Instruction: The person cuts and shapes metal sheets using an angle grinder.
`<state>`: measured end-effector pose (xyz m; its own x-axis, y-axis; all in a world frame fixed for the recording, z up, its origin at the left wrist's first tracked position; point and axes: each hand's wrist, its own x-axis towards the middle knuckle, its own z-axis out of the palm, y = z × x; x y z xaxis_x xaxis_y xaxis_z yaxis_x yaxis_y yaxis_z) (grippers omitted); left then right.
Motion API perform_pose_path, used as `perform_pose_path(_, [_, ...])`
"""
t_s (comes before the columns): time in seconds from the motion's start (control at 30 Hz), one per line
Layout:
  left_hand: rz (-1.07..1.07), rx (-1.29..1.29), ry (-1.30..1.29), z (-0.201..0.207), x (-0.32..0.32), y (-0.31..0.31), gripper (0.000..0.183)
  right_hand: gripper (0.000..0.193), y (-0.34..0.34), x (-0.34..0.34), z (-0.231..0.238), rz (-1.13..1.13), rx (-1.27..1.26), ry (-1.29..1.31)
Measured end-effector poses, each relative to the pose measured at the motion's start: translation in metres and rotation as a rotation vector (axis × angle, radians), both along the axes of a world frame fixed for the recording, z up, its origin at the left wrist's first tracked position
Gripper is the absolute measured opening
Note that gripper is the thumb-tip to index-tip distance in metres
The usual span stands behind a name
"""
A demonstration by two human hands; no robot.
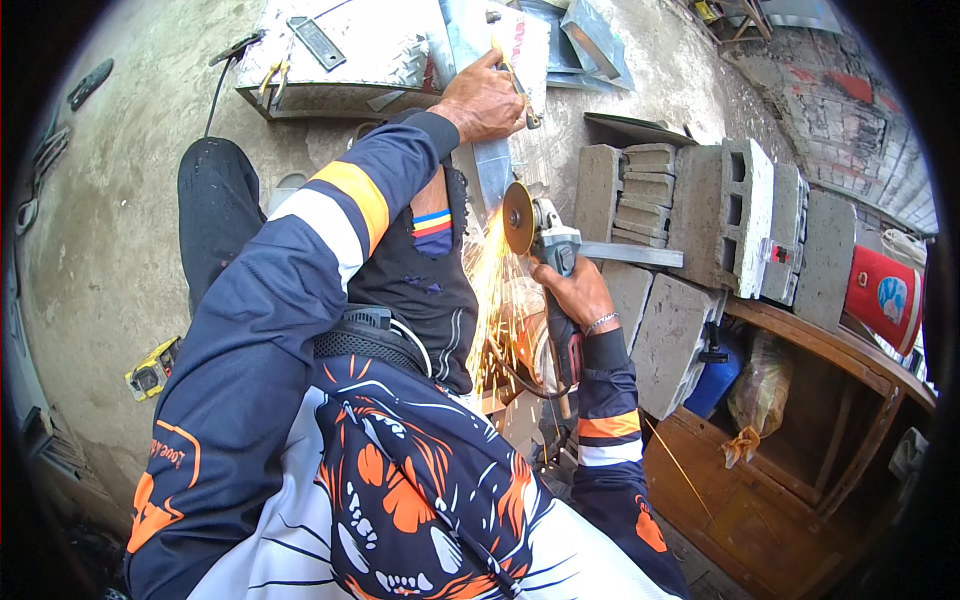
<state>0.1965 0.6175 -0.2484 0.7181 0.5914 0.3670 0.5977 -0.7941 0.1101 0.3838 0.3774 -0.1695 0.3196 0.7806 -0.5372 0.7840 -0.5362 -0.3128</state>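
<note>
My right hand (580, 296) is wrapped around an angle grinder (560, 250). Its round cutting disc (518, 218) stands on edge, and bright sparks (488, 310) fan out downward beside my leg. Just beyond the disc lies a grey metal strip (492, 172); the exact contact point is hidden by glare. Farther ahead, my left hand (484, 102) is closed on a slim tool with a yellowish part (513, 78), whose kind I cannot make out, against the metal. A light metal bar (630, 254) reaches from the grinder to the concrete blocks (695, 215).
Ahead left stands a low metal-topped bench (370, 50) with a flat plate tool (316, 42) and pliers (272, 80). Bent sheet metal (595, 40) lies beyond. A yellow tape measure (152, 370) sits on the floor at left. Right are a red container (880, 297) and wooden cabinet (760, 500).
</note>
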Motion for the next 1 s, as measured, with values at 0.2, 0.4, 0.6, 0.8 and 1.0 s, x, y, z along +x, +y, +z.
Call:
perform_pose_path(0.2, [0.014,0.006,0.003,-0.004,-0.001,0.001,0.043,0.066,0.004,-0.010,0.013,0.000,-0.083,-0.074])
perform_pose_path(0.4, [-0.003,0.024,-0.031,-0.005,0.001,0.002,0.042,0.067,-0.002,-0.002,0.004,-0.014,-0.044,-0.023])
perform_pose_path(0.6, [-0.003,0.035,-0.030,-0.006,0.002,0.000,0.043,0.067,0.002,0.000,0.000,-0.014,-0.083,-0.066])
perform_pose_path(0.8, [0.002,0.031,-0.020,-0.006,0.000,-0.001,0.042,0.066,0.008,-0.007,0.008,-0.022,-0.079,-0.047])
perform_pose_path(1.0, [-0.004,0.026,0.012,-0.004,0.003,-0.001,0.042,0.067,0.006,-0.003,0.004,-0.029,-0.038,-0.008])
